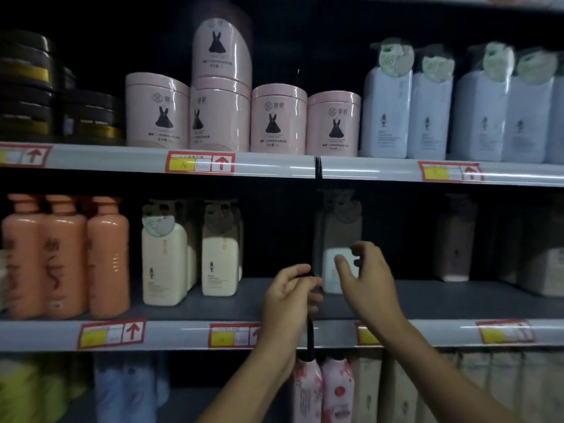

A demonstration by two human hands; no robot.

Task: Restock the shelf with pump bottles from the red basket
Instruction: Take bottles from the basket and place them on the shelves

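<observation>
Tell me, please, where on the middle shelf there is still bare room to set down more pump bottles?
The widest bare patch on the middle shelf lies between the cream bottles and the white bottle that the right hand holds. Another gap lies right of that bottle, before the dim bottle. The left end is crowded with orange bottles.

Colours we saw on the shelves

We noted pink tubs [219, 117] printed with a black dress figure, black jars [27, 83] with gold bands, and pale lilac bottles [387, 114] on the top shelf. Below them stood orange bottles [64, 257] and cream bottles [164, 264]. The price tags [200, 162] were red and yellow with a red arrow on white, on a white shelf edge [274, 164]. At the bottom, two pink bottles [337, 389] had a red flower pattern.
</observation>
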